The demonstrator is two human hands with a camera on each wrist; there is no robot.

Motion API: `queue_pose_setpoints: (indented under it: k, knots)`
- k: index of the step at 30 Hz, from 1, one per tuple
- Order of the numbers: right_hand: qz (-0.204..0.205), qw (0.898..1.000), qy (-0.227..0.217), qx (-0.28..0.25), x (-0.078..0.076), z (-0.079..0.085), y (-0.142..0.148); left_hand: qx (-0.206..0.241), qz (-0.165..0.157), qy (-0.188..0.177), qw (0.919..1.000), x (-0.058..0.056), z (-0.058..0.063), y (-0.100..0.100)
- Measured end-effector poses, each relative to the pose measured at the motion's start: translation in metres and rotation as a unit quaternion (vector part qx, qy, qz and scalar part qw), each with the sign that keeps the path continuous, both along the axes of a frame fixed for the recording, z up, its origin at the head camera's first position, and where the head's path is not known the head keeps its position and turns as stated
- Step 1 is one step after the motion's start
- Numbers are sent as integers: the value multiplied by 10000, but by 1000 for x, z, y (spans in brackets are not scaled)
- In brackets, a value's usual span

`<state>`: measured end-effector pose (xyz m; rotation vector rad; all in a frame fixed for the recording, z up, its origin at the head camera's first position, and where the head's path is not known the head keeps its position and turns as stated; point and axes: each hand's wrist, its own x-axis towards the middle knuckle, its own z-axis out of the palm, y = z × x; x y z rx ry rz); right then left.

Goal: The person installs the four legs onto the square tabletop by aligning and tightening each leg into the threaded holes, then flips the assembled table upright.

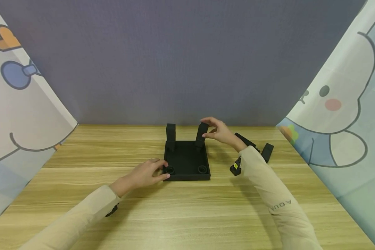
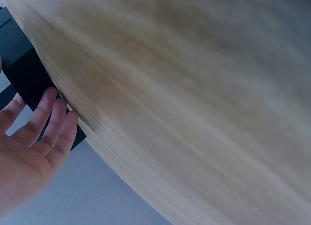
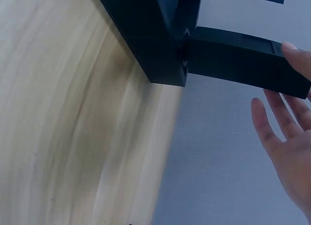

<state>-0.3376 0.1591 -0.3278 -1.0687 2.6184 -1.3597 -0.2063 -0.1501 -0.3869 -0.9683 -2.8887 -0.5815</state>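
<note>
A square black tray [image 1: 186,160] with a low rim lies on the table, a round ring at each front corner. At its back corners stand two black rectangular posts, a left post [image 1: 171,132] and a right post [image 1: 201,133] that leans slightly. My right hand [image 1: 221,133] pinches the upper part of the right post between thumb and fingers. In the right wrist view the same post [image 3: 233,57] meets the tray at its base. My left hand [image 1: 143,172] holds the tray's front left corner, thumb at the front edge, the other fingers along the left side.
Right of the tray, partly behind the right sleeve, lie a black bar [image 1: 245,140], a black block [image 1: 267,152] and a small black part with a yellow mark [image 1: 235,167]. Another dark object [image 1: 112,210] shows beside the left sleeve. A grey panel [image 1: 181,62] rises behind the table.
</note>
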Motion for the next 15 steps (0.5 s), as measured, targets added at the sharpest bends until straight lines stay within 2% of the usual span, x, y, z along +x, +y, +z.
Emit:
queue_pose_setpoints:
  k: [6,15]
  knots:
    - [33,10000,24,-48,-1,-1,1,25,-6,8,10000,0,0,0]
    - [-763,9960,244,-406,9,-11,-8,15,-7,40,10000,1,1,1]
